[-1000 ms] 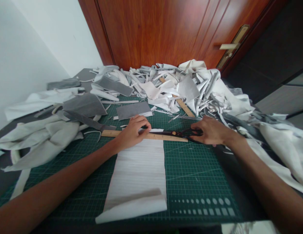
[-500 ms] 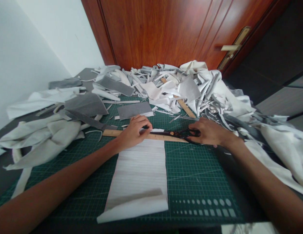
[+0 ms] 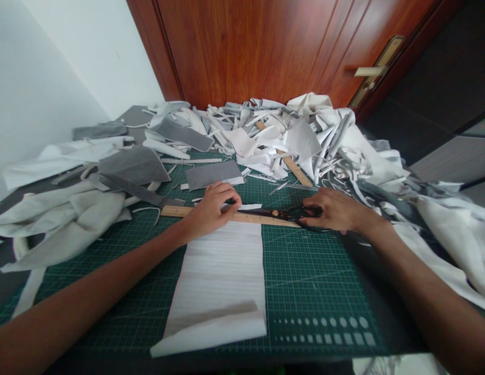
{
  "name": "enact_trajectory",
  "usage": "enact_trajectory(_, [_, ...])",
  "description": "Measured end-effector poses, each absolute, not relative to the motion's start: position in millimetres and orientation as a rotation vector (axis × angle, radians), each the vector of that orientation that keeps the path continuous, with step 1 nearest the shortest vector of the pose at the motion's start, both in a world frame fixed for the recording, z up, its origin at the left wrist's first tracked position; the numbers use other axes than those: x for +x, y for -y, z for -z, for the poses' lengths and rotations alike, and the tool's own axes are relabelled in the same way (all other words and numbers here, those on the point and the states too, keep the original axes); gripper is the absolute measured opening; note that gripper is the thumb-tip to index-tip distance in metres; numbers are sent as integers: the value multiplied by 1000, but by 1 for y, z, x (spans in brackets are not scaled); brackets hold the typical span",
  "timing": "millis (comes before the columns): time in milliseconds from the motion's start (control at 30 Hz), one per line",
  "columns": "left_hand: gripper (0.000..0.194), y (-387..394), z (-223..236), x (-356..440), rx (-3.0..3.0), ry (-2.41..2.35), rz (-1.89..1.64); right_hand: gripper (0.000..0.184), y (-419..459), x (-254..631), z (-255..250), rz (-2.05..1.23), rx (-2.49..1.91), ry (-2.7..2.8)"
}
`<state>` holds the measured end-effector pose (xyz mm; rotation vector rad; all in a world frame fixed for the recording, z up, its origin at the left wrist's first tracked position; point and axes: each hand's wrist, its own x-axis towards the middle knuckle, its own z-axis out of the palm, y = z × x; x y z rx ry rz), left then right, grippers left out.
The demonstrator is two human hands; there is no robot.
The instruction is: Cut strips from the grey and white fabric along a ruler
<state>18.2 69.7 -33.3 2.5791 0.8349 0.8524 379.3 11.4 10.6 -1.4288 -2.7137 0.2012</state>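
Observation:
Black-handled scissors (image 3: 283,214) are in my right hand (image 3: 330,209), its fingers through and around the handles. Their dark blades point left along a wooden ruler (image 3: 175,211), which lies across the far end of a white striped cloth (image 3: 222,271). The cloth's near end is curled over. My left hand (image 3: 214,208) rests on the ruler with thumb and forefinger closed in a pinch beside the blade tips. A narrow white strip (image 3: 250,207) shows just beyond the ruler, touching or close to those fingertips. What the pinch holds is hidden.
A green cutting mat (image 3: 305,276) covers the table. Grey and white fabric scraps (image 3: 265,140) are heaped at the back and both sides, with another ruler (image 3: 295,169) partly buried. A grey fabric piece (image 3: 214,175) lies beyond my left hand. Behind stands a wooden door (image 3: 246,52).
The whole view has shifted slightly. More of the narrow white strip beyond the ruler shows, standing further from the blades. My hands, the ruler and the scissors keep nearly the same places.

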Motion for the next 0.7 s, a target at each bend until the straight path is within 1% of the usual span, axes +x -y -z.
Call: enact_trajectory(700, [20,-70,31,19,2565,-876,-833,44,-10,379,-15,-113,-1510,2756])
